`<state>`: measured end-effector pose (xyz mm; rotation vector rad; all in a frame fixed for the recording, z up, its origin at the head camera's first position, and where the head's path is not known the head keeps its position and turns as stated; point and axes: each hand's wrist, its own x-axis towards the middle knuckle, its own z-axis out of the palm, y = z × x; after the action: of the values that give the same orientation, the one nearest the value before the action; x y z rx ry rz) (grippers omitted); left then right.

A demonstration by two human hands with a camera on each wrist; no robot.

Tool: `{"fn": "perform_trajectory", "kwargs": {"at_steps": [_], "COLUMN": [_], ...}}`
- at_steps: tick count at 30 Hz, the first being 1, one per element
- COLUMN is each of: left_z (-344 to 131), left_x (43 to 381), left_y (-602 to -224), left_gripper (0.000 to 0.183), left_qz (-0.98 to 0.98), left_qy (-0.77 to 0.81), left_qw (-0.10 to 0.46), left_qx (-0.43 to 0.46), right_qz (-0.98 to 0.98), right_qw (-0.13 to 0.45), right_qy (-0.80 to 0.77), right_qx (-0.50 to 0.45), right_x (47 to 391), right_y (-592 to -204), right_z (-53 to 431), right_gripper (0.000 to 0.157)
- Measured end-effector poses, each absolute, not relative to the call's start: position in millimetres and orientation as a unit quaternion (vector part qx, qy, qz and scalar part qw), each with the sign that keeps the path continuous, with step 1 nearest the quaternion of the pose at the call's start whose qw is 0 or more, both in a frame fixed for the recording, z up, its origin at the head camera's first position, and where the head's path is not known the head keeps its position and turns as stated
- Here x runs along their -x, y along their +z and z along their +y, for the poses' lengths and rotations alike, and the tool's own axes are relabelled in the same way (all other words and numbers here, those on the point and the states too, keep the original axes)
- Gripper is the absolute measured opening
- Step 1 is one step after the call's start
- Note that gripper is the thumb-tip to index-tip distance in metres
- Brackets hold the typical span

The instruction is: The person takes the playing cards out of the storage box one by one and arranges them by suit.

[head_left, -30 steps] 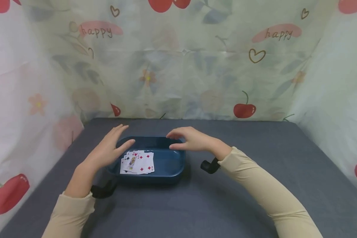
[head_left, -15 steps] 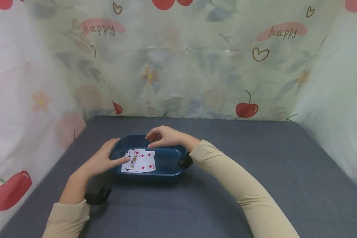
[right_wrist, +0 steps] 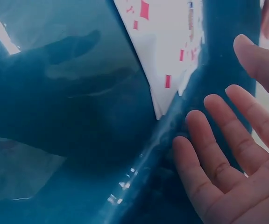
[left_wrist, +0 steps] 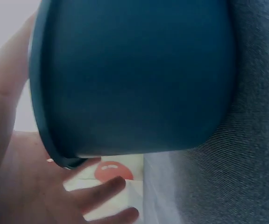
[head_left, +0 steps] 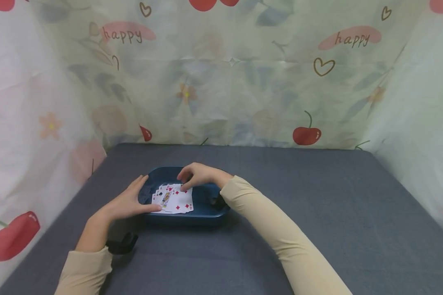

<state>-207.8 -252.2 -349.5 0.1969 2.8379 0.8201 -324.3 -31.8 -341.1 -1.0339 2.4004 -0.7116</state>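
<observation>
A dark blue oval-cornered tray [head_left: 186, 221] holds a small fanned pile of playing cards [head_left: 181, 201], face up toward its left side. My left hand [head_left: 122, 203] lies at the tray's left end, thumb across the near rim and fingers at the far corner. In the left wrist view the tray's wall [left_wrist: 139, 79] fills the middle, and the fingers [left_wrist: 102, 192] spread loosely past it. Over the tray, my right hand [head_left: 200, 173] hovers with relaxed, bent fingers and thumb near the cards' top edge. Nothing shows between its fingers [right_wrist: 218, 140] in the right wrist view.
The tray stands on a dark grey cloth-covered table [head_left: 280, 196]. A printed curtain [head_left: 232, 82] with cherries, hearts and "happy" closes off the back and both sides. Black camera mounts [head_left: 122, 244] hang beneath the wrists.
My right hand has swept left and down from the tray's right end to the cards. My left hand has come down onto the tray's left end. The cards look unmoved.
</observation>
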Motion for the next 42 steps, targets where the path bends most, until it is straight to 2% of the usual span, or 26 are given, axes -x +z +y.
{"fn": "perform_trajectory", "kwargs": {"at_steps": [9,18,24,31,37,42], "left_z": [-259,-258,-258,-257,-257,-256], "left_x": [215,217,215,215,215,215], "left_y": [-359,-362,-360,-360,-358,-357], "left_gripper": [0.093,0.091,0.091,0.091,0.089,0.088], "left_qz": [0.960,0.962,0.963,0.963,0.963,0.965], "left_qy": [0.270,0.264,0.261,0.260,0.258,0.254], "left_qw": [0.026,0.018,0.022,0.028,0.032,0.032], "left_qx": [-0.066,-0.061,-0.060,-0.061,-0.064,-0.065], "right_qz": [0.882,0.904,0.910,0.903,0.862,0.844], "right_qw": [0.215,0.185,0.180,0.182,0.241,0.243], "right_qy": [-0.229,-0.173,-0.153,-0.174,-0.265,-0.336], "right_qx": [0.351,0.345,0.340,0.348,0.360,0.339], "right_x": [320,315,311,313,319,324], "right_y": [-355,-362,-359,-358,-347,-331], "right_z": [-39,-43,-45,-43,-32,-18], "right_gripper": [0.046,0.057,0.059,0.045,0.025,0.024]}}
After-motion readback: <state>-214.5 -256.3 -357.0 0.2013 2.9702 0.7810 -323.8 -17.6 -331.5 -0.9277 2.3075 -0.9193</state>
